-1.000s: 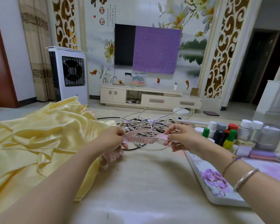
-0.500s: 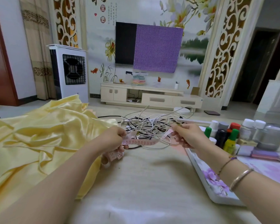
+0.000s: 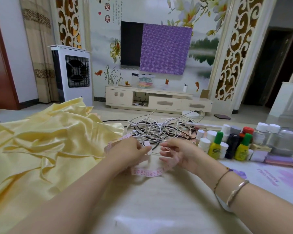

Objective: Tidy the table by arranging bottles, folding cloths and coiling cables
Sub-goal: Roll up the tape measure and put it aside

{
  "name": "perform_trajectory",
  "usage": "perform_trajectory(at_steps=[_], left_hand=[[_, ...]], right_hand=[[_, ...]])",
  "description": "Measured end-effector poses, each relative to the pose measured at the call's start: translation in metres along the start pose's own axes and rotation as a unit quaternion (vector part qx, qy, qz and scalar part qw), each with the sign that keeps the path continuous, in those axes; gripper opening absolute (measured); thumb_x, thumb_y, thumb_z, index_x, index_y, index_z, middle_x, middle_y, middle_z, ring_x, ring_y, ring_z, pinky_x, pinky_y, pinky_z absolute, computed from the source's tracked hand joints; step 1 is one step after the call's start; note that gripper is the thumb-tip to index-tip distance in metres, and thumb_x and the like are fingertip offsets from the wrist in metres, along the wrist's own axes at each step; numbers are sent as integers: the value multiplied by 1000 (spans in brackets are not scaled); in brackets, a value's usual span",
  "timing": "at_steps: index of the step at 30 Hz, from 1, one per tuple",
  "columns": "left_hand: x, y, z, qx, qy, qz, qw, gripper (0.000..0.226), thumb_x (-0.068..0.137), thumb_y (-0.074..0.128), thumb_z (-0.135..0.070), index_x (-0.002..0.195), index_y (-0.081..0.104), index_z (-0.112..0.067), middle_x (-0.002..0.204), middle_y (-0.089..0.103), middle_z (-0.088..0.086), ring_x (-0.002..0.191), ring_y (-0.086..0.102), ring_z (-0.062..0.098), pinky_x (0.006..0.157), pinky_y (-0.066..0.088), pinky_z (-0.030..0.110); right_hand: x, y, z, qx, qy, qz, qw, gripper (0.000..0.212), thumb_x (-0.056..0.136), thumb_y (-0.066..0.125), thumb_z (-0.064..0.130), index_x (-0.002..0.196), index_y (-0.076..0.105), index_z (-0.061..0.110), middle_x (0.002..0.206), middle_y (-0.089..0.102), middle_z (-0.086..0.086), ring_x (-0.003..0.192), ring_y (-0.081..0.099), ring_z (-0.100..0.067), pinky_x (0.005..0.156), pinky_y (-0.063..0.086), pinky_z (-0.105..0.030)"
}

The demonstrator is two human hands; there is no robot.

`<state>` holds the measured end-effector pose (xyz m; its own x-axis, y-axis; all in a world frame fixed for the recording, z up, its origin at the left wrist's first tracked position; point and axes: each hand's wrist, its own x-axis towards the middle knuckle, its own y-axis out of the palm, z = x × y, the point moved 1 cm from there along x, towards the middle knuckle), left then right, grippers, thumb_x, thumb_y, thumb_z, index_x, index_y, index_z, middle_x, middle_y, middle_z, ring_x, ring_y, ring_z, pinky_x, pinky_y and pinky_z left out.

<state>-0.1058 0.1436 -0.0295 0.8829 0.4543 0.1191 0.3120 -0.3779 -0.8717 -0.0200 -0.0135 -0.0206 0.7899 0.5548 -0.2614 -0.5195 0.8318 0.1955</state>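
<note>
A pink measuring tape [image 3: 147, 172] loops around my left hand [image 3: 128, 152], which grips it at the table's middle. My right hand [image 3: 176, 153] hovers just to the right with fingers loosely spread, blurred, a strand of tape near its fingers. Behind both hands lies a tangle of white and black cables [image 3: 159, 130]. A crumpled yellow cloth [image 3: 41, 149] covers the table's left side. Several small bottles [image 3: 230, 144] with white, green, red and black caps stand at the right.
A floral white tray [image 3: 269, 179] lies at the right under my right forearm, with folded purple packets [image 3: 280, 159] beside the bottles. A glass jar [image 3: 287, 142] stands far right. Beyond the table are a TV cabinet [image 3: 157, 100] and a white air cooler [image 3: 73, 73].
My hands have come closer together and lower toward the table. The tape, earlier stretched straight between both hands, now hangs in a slack loop below them, and my right fingers have loosened.
</note>
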Motion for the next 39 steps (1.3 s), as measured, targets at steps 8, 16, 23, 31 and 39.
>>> perform_trajectory(at_steps=[8, 16, 23, 31, 39], left_hand=[[3, 22, -16, 35, 40, -32, 998, 17, 82, 63, -36, 86, 65, -20, 92, 68, -3, 91, 63, 19, 74, 50, 31], [1, 18, -37, -444, 116, 67, 886, 21, 99, 45, -2, 90, 63, -4, 79, 69, 10, 72, 69, 15, 78, 57, 28], [-21, 14, -51, -444, 175, 127, 869, 26, 102, 39, -13, 108, 60, 1, 83, 71, 14, 73, 69, 34, 79, 57, 41], [-44, -5, -69, -469, 140, 138, 861, 20, 100, 44, -19, 100, 64, -19, 59, 55, -2, 50, 50, 8, 51, 47, 18], [-45, -50, -72, -409, 96, 164, 892, 27, 97, 51, -35, 76, 54, -17, 54, 37, -6, 44, 25, 8, 40, 28, 16]], right_hand=[[10, -7, -8, -49, -63, -43, 996, 31, 84, 57, -14, 109, 54, 3, 78, 71, -14, 57, 59, -14, 45, 46, -20], [4, -10, 4, 92, -41, 31, 994, 11, 83, 67, 16, 94, 64, 14, 86, 67, -4, 82, 60, -16, 62, 49, -25], [-10, -16, 28, 119, -19, 121, 985, 29, 82, 64, 17, 108, 63, 4, 114, 66, -15, 99, 62, -27, 93, 48, -45], [-29, -16, 37, -61, -160, 70, 983, 11, 101, 41, 15, 91, 46, 10, 87, 64, -14, 69, 61, -23, 70, 46, -36], [-43, -22, 25, -169, -224, 39, 959, 13, 96, 32, 11, 85, 30, 15, 61, 57, -8, 48, 43, -19, 60, 47, -32]])
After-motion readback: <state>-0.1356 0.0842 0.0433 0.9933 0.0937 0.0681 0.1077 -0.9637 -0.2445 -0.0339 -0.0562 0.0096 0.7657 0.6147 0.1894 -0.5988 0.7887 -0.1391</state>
